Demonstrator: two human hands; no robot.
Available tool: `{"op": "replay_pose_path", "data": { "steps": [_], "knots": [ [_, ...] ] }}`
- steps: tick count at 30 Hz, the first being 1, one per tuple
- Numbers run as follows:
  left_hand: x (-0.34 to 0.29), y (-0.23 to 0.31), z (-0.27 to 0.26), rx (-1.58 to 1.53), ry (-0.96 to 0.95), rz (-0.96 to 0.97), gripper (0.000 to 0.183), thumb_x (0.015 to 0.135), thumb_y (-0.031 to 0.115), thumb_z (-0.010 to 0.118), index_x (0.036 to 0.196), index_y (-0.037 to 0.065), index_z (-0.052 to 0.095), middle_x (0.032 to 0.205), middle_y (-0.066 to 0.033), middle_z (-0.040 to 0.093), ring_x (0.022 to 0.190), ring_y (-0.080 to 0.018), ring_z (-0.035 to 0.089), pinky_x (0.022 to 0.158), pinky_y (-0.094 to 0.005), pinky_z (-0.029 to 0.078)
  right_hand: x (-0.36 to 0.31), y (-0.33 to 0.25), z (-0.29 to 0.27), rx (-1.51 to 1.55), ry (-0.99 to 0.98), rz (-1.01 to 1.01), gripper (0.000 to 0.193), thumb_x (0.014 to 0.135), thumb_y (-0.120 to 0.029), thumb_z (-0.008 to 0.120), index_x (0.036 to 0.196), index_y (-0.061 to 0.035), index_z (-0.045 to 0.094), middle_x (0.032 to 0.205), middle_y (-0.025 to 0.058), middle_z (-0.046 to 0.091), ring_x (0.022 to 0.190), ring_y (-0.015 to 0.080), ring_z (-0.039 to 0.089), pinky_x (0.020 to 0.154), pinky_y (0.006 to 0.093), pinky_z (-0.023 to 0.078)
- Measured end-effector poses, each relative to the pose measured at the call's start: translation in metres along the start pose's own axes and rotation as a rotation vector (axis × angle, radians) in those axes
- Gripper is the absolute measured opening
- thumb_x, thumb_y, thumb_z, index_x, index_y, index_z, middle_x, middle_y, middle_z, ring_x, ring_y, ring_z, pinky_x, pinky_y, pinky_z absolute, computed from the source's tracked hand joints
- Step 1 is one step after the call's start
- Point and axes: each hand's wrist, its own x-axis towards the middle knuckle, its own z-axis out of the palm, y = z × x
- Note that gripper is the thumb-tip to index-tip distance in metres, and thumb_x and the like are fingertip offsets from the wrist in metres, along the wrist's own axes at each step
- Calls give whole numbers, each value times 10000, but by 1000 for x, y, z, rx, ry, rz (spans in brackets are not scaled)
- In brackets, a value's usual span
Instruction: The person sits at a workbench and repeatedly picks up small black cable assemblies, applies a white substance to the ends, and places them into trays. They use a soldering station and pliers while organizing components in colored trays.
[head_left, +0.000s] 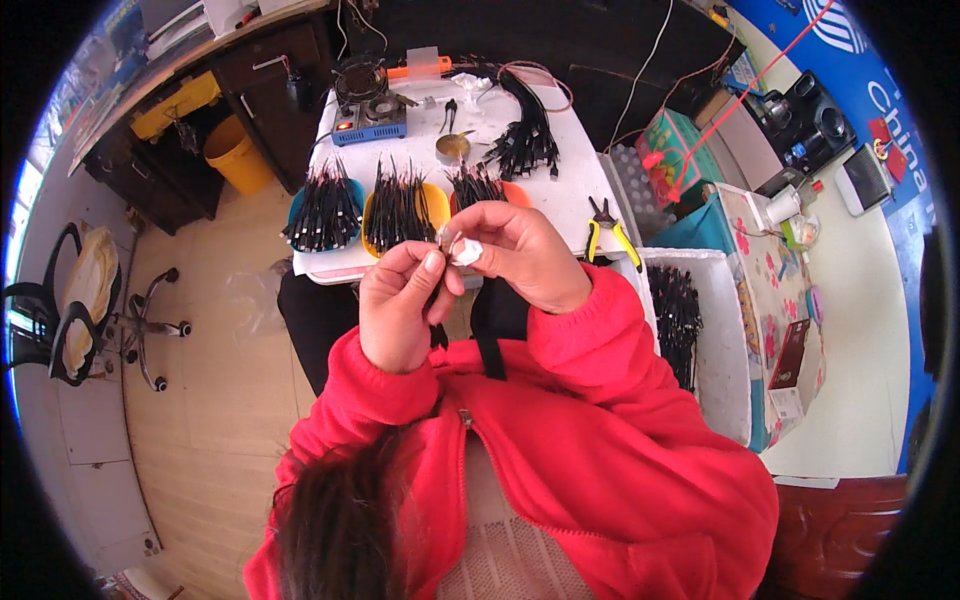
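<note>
My left hand point(398, 305) and my right hand point(528, 258) meet in front of my chest, near the table's front edge. Between the right fingertips is a small white crumpled piece point(466, 252) that looks like tissue. The left thumb and fingers pinch a thin dark cable end, mostly hidden by the fingers. Just beyond the hands stand a teal bin point(357, 190), a yellow bin point(437, 203) and a red-orange bin point(516, 195), each with bundled black cables. Yellow-handled pliers point(612, 235) lie to the right of my right hand.
On the white table point(585, 150) are a blue heating device point(372, 130) with a lit red switch, a small round dish point(453, 149) and a heap of black cables point(527, 135). A white foam box point(727, 345) of cables stands right; an office chair point(85, 300) is left.
</note>
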Motion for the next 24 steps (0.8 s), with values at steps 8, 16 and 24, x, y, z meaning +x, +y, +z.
{"op": "replay_pose_path", "data": {
  "steps": [8, 16, 24],
  "knots": [
    [-3, -9, 7, 349, 39, 160, 109, 967, 77, 490, 999, 10, 570, 717, -63, 599, 483, -59, 385, 453, -184, 288, -11, -1, 10, -417, 252, -225, 152, 886, -76, 645, 973, 35, 590, 922, 49, 635, 831, 106, 627, 758, 227, 510],
    [-3, -10, 6, 298, 15, 181, 96, 959, 64, 505, 976, -2, 573, 719, -45, 591, 517, -50, 414, 461, -178, 292, -20, 4, 14, -167, 250, -255, 125, 901, -63, 624, 976, 29, 585, 905, 38, 629, 829, 73, 605, 719, 206, 500],
    [-6, -15, 6, 409, 2, 137, 97, 952, 61, 528, 936, -7, 595, 745, -25, 596, 585, -43, 457, 516, -172, 364, -27, 9, 23, -776, 387, -447, 134, 823, -18, 678, 942, -11, 616, 870, 49, 632, 720, 102, 616, 645, 225, 487]
  ]
}}
